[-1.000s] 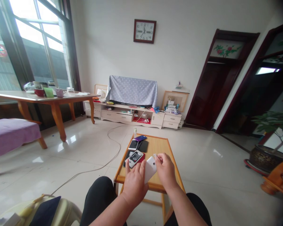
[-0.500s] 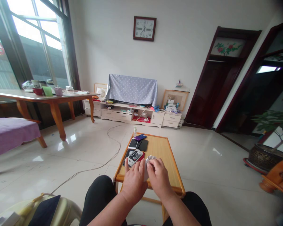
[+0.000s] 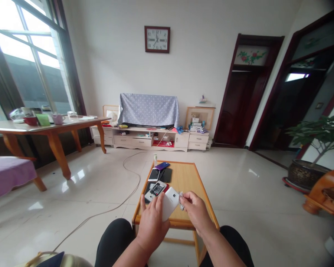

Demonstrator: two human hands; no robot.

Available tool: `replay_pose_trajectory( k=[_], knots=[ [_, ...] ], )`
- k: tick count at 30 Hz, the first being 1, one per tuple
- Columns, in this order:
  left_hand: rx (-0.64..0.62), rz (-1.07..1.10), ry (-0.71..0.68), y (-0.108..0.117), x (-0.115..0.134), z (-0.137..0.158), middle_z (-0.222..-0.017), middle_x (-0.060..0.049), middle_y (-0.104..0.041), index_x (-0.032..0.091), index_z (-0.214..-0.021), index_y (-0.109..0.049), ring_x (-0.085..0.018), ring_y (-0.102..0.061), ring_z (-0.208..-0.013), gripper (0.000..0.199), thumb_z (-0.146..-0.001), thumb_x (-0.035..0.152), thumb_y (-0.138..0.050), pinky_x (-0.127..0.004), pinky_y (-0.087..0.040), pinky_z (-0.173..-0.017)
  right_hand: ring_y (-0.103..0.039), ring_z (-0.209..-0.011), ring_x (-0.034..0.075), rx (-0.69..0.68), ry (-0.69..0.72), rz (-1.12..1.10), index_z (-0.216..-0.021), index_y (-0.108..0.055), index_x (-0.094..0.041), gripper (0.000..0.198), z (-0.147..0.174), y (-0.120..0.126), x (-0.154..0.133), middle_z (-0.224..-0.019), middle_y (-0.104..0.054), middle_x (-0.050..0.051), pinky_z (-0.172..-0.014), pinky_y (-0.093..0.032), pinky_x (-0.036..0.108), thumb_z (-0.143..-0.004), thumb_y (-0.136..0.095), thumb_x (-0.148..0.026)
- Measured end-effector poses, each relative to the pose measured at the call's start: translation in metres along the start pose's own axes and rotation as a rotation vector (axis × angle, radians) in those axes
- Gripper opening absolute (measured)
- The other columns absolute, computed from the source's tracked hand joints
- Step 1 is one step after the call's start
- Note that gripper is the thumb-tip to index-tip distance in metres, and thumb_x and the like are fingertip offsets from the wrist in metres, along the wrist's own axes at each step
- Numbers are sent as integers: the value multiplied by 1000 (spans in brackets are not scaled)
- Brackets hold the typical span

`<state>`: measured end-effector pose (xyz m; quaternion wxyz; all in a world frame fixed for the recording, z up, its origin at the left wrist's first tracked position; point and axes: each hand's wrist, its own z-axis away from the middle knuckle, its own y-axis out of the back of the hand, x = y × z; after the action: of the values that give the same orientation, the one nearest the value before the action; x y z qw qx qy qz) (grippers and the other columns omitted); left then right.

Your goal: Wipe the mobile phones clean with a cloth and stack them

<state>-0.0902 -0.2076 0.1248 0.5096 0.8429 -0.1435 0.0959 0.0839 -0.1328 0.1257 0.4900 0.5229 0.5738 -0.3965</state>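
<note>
Bare forearms angled inward; left hand back-up, fingers extended, little finger apart; right hand curled in pinch.

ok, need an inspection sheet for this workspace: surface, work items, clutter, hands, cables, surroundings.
Surface: small wooden table, darker rim.
Work items: white phone back, in hand; pale wad; phone with exposed battery, lying on the table.
Clutter: purple phone, white-framed phone, small bottle at far left corner.
Hands: left hand holds the white phone back; right hand pinches the wad beside its edge.
Cables: one cable, looping across the floor left of the table.
Surroundings: wall clock, low cabinet, potted plant at right.
</note>
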Motion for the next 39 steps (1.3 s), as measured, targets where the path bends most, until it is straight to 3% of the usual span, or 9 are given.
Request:
replay_pose_trajectory(
  k=[7,14,19,25,33,39],
  knots=[
    [-24,10,-147,-8,13,-5,-128,-9,-63,22,-143,-40,-28,-58,-119,83,-62,15,-56,-58,4,-124,-53,-69,16,-16,-32,-77,-76,-68,-17,38,-14,12,-18,-74,-65,2,-62,-41,26,-77,-73,-56],
    [53,-27,-138,-9,1,-13,-128,-11,-63,19,-144,-37,-27,-58,-120,80,-66,11,-53,-60,-6,-123,-53,-66,15,-60,-92,-175,-76,-64,-18,35,-11,17,-12,-73,-63,1,-62,-42,26,-77,-74,-51],
    [18,2,-232,-12,9,-11,-129,-10,-63,20,-143,-39,-28,-58,-121,82,-64,12,-55,-61,-1,-124,-49,-63,12,-37,-92,-160,-73,-62,-17,36,-18,21,-17,-67,-58,-1,-58,-40,24,-74,-77,-50],
    [41,-4,-153,-11,1,-21,-131,-11,-61,18,-144,-36,-26,-57,-122,80,-65,10,-52,-59,-6,-124,-54,-63,14,-46,-122,-167,-73,-61,-18,37,-14,24,-16,-69,-61,0,-59,-45,26,-75,-74,-52],
    [17,10,-239,-17,10,-11,-130,-11,-63,19,-144,-38,-29,-57,-123,84,-62,12,-55,-60,-3,-124,-56,-71,16,65,78,112,-67,-63,-19,31,-21,24,-14,-74,-62,2,-62,-44,25,-78,-70,-47],
    [22,8,-140,-8,5,-17,-124,-11,-65,18,-142,-40,-27,-59,-118,80,-63,10,-53,-60,-9,-123,-59,-72,18,-16,-9,-3,-92,-67,-19,36,-9,10,-1,-82,-66,3,-62,-49,27,-79,-69,-52]
  ],
)
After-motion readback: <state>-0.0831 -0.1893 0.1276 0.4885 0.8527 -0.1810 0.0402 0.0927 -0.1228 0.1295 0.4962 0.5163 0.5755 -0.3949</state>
